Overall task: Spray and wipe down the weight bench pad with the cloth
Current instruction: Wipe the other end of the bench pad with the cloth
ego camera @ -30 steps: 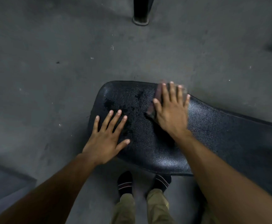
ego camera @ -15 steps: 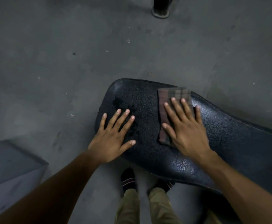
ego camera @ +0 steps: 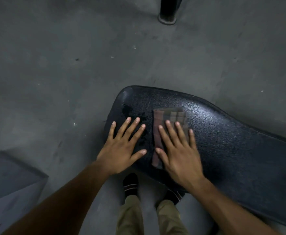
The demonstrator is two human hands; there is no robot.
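- Head view: The long black bumpy weight bench pad [ego camera: 223, 133] runs from the middle out to the right, above the grey floor [ego camera: 71, 65].
- The folded brown checked cloth [ego camera: 171, 116] lies flat on the pad near its rounded end.
- The right hand [ego camera: 179, 151] is spread wide and flat on the cloth. It pins the cloth down with its palm and does not grab it, likely so it can push the cloth along.
- The left hand [ego camera: 121, 146] is spread flat too, on the bare pad just beside the cloth. It holds nothing. It likely keeps the person steady.
- A dark wet patch [ego camera: 130, 111] sits by the left fingers, so that bit looks not wiped yet.
- From half a second ago, the right hand and cloth have slid closer to the left hand. The left hand has stayed put.
- No spray bottle shows.
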